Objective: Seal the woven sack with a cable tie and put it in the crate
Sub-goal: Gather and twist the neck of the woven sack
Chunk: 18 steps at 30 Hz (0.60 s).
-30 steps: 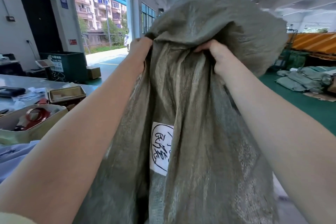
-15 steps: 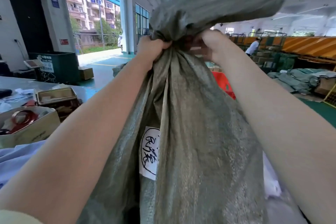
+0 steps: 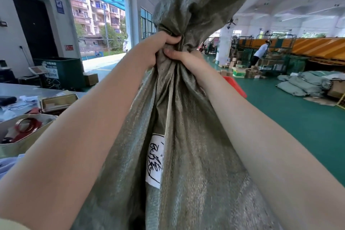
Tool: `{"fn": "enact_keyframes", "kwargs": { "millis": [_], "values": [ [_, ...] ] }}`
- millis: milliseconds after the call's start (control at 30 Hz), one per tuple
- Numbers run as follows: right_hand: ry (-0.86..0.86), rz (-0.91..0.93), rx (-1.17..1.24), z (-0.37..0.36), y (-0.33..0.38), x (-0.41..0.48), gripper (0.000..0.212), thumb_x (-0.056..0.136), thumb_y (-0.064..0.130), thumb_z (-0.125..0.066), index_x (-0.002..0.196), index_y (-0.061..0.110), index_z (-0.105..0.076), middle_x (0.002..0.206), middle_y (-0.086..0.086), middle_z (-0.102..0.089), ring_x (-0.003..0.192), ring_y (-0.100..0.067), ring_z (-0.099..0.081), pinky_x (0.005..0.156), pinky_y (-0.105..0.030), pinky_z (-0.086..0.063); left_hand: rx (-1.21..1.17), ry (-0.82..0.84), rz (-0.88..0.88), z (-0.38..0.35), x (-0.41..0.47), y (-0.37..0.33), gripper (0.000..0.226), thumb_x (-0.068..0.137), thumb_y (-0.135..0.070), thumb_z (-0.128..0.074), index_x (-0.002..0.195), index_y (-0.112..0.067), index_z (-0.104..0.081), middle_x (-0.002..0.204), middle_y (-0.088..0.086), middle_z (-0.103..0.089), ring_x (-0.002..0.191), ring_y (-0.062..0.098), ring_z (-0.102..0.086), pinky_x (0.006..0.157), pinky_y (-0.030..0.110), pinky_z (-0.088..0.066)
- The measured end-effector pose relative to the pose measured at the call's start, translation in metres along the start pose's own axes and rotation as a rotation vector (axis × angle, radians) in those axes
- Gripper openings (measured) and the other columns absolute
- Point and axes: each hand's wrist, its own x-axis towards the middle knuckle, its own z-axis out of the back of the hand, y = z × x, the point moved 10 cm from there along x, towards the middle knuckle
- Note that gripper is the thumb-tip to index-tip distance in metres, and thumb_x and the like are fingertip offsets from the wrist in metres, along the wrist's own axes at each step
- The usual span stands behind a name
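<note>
A large grey-green woven sack (image 3: 186,145) stands upright in front of me, with a white handwritten label (image 3: 155,160) on its near face. Its top is gathered into a tight neck at arm's length. My left hand (image 3: 158,46) is clenched around that neck from the left. My right hand (image 3: 184,59) grips it just below, thumb pressed on the folds. The loose mouth of the sack flares up and to the right above both hands. No cable tie shows. A red-orange crate's edge (image 3: 236,87) peeks out behind my right forearm.
A metal table (image 3: 28,90) on the left holds trays, papers and a red tape roll (image 3: 28,127). A green bin (image 3: 63,73) stands by the open doorway. Filled sacks (image 3: 306,84) lie on the green floor at right. A person (image 3: 260,53) works at carts far back.
The sack's open top has been bunched into a narrow neck. Both hands came together and closed around it, and the loose mouth now flaps up to the right.
</note>
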Motion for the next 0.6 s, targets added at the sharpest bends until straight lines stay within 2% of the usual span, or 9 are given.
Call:
{"fn": "enact_keyframes", "kwargs": {
  "millis": [67,100,200,267,333,367,433,500,600],
  "values": [
    [-0.11,-0.012,-0.022,0.009,-0.003,0.007,0.06,0.068,0.023,-0.081,0.121,0.003,-0.061,0.12,-0.01,-0.068,0.109,-0.024,-0.065,0.1,-0.037,-0.05,0.083,-0.044,-0.092,0.007,-0.002,-0.012,0.032,0.067,-0.015,-0.072,0.099,-0.009,-0.067,0.084,0.001,-0.071,0.082,0.02,-0.068,0.067,0.026,-0.056],
    [-0.14,-0.022,-0.033,0.012,-0.004,0.01,0.061,0.067,0.022,-0.08,0.121,0.002,-0.061,0.122,-0.011,-0.067,0.112,-0.024,-0.064,0.102,-0.036,-0.048,0.125,-0.079,-0.16,0.012,-0.006,-0.018,0.028,0.066,-0.011,-0.073,0.093,-0.012,-0.067,0.078,-0.003,-0.071,0.079,0.017,-0.067,0.067,0.022,-0.055],
    [-0.145,-0.06,-0.025,0.018,-0.006,0.014,0.059,0.077,0.018,-0.074,0.129,0.001,-0.053,0.126,-0.008,-0.061,0.116,-0.02,-0.06,0.089,-0.011,-0.042,0.064,-0.023,-0.197,0.027,-0.019,-0.018,0.021,0.082,0.0,-0.053,0.073,-0.019,-0.055,0.056,-0.009,-0.064,0.057,0.006,-0.057,0.052,0.015,-0.045],
    [-0.14,-0.058,0.031,0.021,-0.004,0.013,0.059,0.078,0.015,-0.073,0.13,-0.001,-0.05,0.12,-0.007,-0.061,0.11,-0.019,-0.061,0.083,-0.016,-0.044,-0.038,-0.155,-0.095,0.062,-0.016,0.003,0.021,0.086,0.0,-0.04,0.078,-0.014,-0.054,0.072,-0.001,-0.056,0.062,0.011,-0.045,0.061,0.019,-0.04],
    [-0.091,-0.073,0.06,0.013,-0.006,0.014,0.065,0.071,0.019,-0.078,0.128,0.0,-0.052,0.114,-0.004,-0.062,0.104,-0.02,-0.064,0.087,-0.023,-0.048,0.095,-0.328,0.073,0.09,-0.02,0.037,0.023,0.09,-0.005,-0.039,0.102,-0.008,-0.058,0.095,0.006,-0.053,0.074,0.015,-0.05,0.078,0.023,-0.042],
    [-0.079,-0.086,0.055,0.01,-0.009,0.015,0.071,0.066,0.022,-0.081,0.128,0.001,-0.055,0.117,-0.005,-0.065,0.104,-0.022,-0.065,0.092,-0.027,-0.05,0.18,-0.307,0.134,0.09,-0.021,0.055,0.021,0.092,-0.012,-0.04,0.101,-0.007,-0.059,0.094,0.008,-0.059,0.076,0.017,-0.057,0.078,0.023,-0.045],
    [-0.069,-0.115,0.051,0.007,-0.017,0.019,0.068,0.062,0.025,-0.081,0.123,0.003,-0.059,0.119,-0.01,-0.067,0.102,-0.025,-0.067,0.096,-0.035,-0.052,0.185,-0.164,0.211,0.068,-0.024,0.081,0.031,0.096,-0.026,-0.038,0.074,-0.011,-0.055,0.062,0.006,-0.068,0.05,0.013,-0.064,0.052,0.014,-0.045],
    [-0.058,-0.142,0.057,0.005,-0.022,0.019,0.056,0.069,0.024,-0.077,0.119,0.004,-0.062,0.115,-0.011,-0.069,0.095,-0.025,-0.068,0.088,-0.033,-0.054,0.167,-0.085,0.192,0.051,-0.019,0.09,0.041,0.101,-0.026,-0.03,0.067,-0.014,-0.05,0.047,-0.003,-0.064,0.037,0.007,-0.061,0.036,0.011,-0.04],
    [0.005,-0.193,0.076,0.0,-0.032,0.021,0.056,0.068,0.028,-0.074,0.117,0.005,-0.064,0.107,-0.011,-0.07,0.079,-0.023,-0.068,0.07,-0.025,-0.053,0.175,-0.032,0.145,0.034,-0.015,0.086,0.032,0.102,-0.021,-0.027,0.084,-0.014,-0.052,0.067,-0.009,-0.06,0.068,0.014,-0.055,0.048,0.014,-0.043]
  ]
}}
